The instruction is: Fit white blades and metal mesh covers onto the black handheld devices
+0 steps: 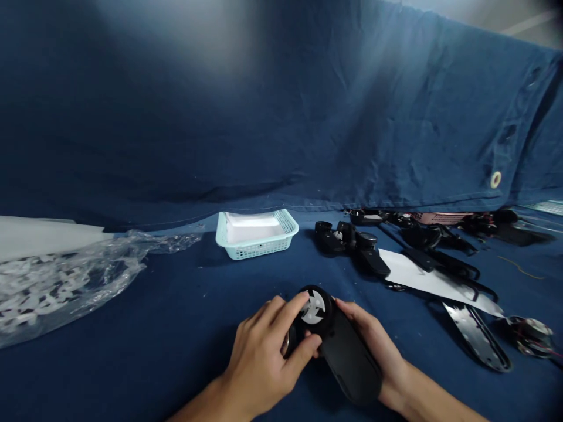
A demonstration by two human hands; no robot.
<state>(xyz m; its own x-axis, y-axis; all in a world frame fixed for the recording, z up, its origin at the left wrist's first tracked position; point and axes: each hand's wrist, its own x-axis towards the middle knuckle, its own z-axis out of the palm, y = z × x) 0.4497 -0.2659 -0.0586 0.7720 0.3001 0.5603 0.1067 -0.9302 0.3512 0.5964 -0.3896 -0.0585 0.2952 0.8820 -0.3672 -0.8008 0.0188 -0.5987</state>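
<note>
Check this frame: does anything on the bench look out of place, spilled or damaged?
Nothing looks spilled or broken. Both hands hold a black housing with a white fan-shaped piece. Loose black parts lie scattered at right, and a crumpled plastic bag at left.

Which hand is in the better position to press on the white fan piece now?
Left. Left hand has its fingers already on the white fan piece, while right hand supports the black housing from the side.
</note>
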